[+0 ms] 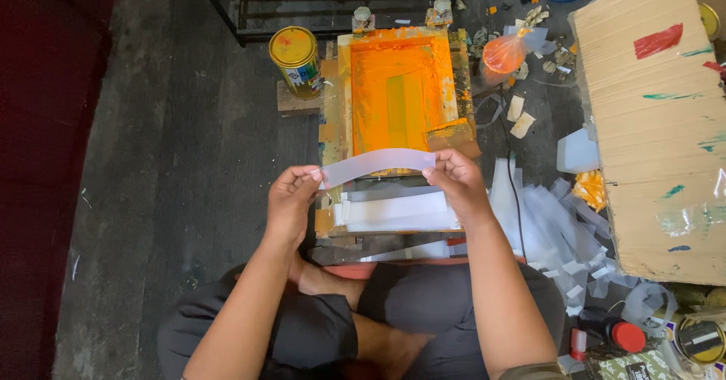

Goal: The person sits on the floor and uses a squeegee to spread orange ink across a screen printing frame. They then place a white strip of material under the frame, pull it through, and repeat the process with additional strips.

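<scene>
White plastic strip (376, 164), long and translucent, is held up in the head view between both hands, bowed slightly upward along its length, just above the near edge of the orange-inked printing screen (399, 93). The left hand (291, 198) pinches the strip's left end between thumb and fingertips, the other fingers curled in; the right hand (456, 179) pinches the right end the same way. Both are closed only on the strip and hold nothing else.

Below the strip, a stack of similar white strips (397, 212) lies on the low printing board (327, 134) in front of the person's crossed legs on the dark floor (174, 168).

As I judge it, the main risk is wet ink: the strip hangs very near the orange screen, and a dip of either end could smear it or mark the fingers. With only the ends pinched, the thin strip could also slip, twist or crease, and land askew on the stack.

Around it, a yellow paint can (296, 61) stands just left of the frame. A tied orange plastic bag (504, 52) lies to the right of the screen among paper scraps. A heap of loose white strips (552, 221) spreads by the right knee, against a large cardboard sheet (650, 123) daubed with paint. A red-capped bottle (620, 336) lies at the lower right. The heap and the cardboard crowd the right side; the left floor offers more room.
</scene>
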